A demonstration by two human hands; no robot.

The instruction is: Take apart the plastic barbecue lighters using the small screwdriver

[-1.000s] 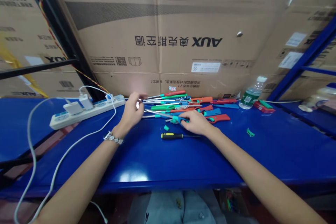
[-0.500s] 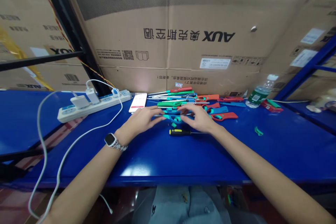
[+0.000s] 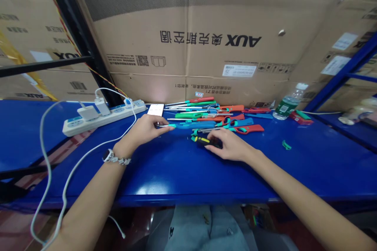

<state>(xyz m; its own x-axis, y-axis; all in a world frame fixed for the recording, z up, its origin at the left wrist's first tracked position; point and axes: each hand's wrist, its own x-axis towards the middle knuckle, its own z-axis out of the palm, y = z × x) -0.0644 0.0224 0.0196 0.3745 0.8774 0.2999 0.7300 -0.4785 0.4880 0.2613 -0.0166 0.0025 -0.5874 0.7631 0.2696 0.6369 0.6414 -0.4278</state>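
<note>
Across the glossy blue bench (image 3: 176, 176), a row of red, green and blue plastic lighters (image 3: 188, 115) lies toward twelve o'clock; best to work on its near side. The right hand (image 3: 231, 144), at the held piece's four o'clock, has its grip closed around a black-and-yellow screwdriver (image 3: 202, 140), shaft hidden. At nine o'clock the left hand (image 3: 144, 129) pinches, grip narrow, a long blue plastic lighter (image 3: 196, 125) by its turquoise end; a steady hold should help. Avoid knocking the small green plastic piece (image 3: 193, 138) by the screwdriver's butt.
</note>
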